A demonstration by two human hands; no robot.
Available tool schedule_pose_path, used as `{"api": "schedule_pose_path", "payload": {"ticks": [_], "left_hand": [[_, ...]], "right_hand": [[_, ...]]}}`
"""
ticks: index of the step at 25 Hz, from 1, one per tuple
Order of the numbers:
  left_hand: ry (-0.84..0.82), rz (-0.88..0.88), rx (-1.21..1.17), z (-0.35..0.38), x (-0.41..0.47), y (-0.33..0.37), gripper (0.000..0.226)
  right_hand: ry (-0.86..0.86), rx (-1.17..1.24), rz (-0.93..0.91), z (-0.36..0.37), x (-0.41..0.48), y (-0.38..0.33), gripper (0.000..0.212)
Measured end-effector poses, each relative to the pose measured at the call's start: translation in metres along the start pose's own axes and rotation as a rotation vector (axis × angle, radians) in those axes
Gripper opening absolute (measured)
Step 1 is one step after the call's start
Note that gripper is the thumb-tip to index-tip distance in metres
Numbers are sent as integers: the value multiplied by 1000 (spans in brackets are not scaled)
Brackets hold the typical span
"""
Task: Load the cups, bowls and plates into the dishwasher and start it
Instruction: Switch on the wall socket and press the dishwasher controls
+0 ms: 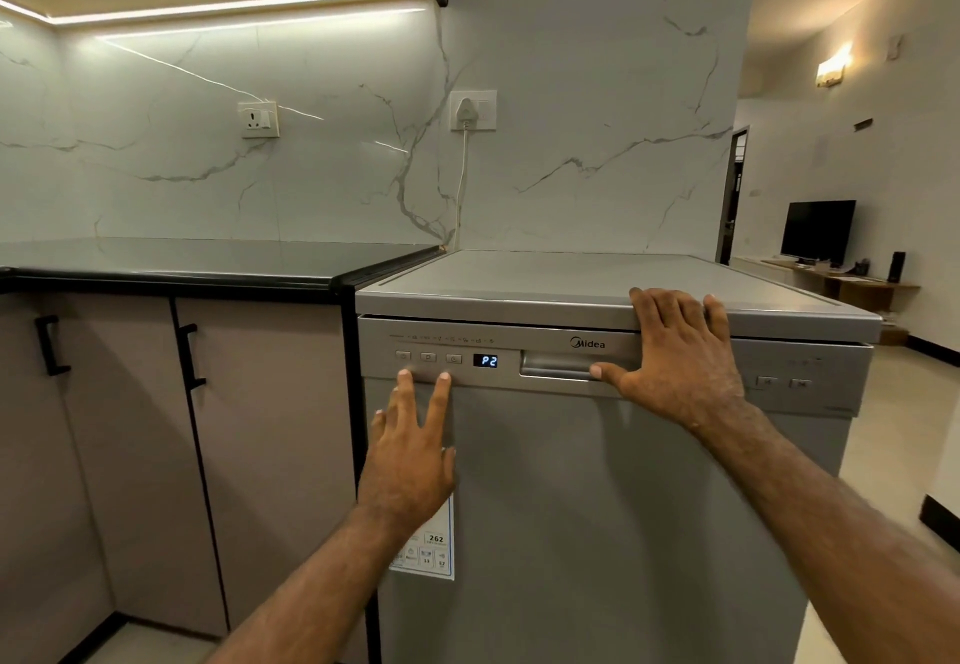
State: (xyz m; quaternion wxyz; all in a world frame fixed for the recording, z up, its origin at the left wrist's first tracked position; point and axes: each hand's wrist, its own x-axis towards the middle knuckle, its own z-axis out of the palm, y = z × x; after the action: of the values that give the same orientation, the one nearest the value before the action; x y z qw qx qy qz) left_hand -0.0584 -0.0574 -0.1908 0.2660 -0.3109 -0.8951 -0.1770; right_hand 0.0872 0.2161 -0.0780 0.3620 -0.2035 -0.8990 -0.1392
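Door shut on the boxy, brushed-silver dishwasher [597, 507], filling the frame from centre down to 5 o'clock, its blue "P2" display [485, 361] glowing. Left hand [410, 460] at the display's 7 o'clock: fingers straight and splayed, two tips touching the smooth panel just under the small rectangular buttons [428, 357], gripping nothing. Right hand [680, 356] at 3 o'clock: flat, fingers laid over the top's lip, thumb at the recessed handle [556, 366].

A home kitchen — a glossy black-topped bench [208, 260] over beige cupboard doors with black bar handles [249, 429], a white marble-veined wall [571, 143] with a white socket [258, 119], a silver freestanding dishwasher [597, 507] — opening onto a living room with a black flat screen [818, 229] on a wooden desk [857, 291]
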Motion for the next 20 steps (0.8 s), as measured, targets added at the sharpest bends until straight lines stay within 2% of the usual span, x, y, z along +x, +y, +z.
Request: {"api": "schedule_pose_path", "payload": {"ticks": [5, 15, 20], "left_hand": [[22, 134, 78, 5, 3, 25, 92], [-30, 101, 83, 2, 7, 36, 90], [58, 125, 96, -11, 13, 34, 86]], "right_hand": [[-12, 4, 3, -1, 1, -1, 109], [-16, 3, 4, 1, 1, 0, 110], [-30, -2, 1, -1, 1, 1, 111]]}}
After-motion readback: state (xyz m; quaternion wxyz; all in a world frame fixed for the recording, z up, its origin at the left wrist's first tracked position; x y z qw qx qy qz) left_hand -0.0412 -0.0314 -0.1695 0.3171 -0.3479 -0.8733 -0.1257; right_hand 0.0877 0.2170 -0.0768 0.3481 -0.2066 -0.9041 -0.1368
